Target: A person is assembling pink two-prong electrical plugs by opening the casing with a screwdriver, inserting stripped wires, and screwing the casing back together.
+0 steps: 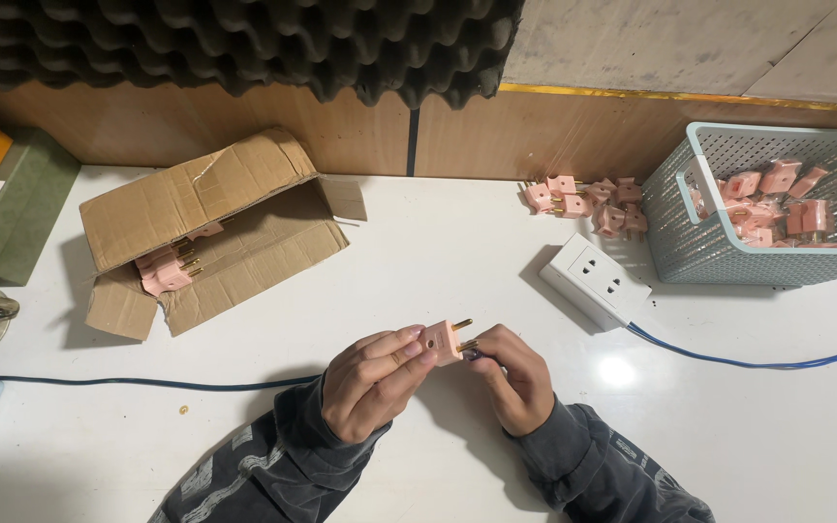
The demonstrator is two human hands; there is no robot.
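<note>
Pink plug (441, 340) pinched between both hands above the white worktop (438, 252), brass pins pointing right.

From the left: an open cardboard box (207, 225) lies on its side with more pink plugs spilling from it, well apart from the hands. The left hand (372, 381) has its fingers (405, 351) pressed together on the plug's pink body, thumb below. The right hand (513, 378) touches the pin end, its fingers curled in and pinching at the pins; what else it holds, I cannot tell. Beyond, a white socket block (594, 280) with a blue cable (748, 361) sits near, a loose pile of pink plugs (588, 203) lies by the wall, and a pale blue basket (777, 208) holds more.
</note>
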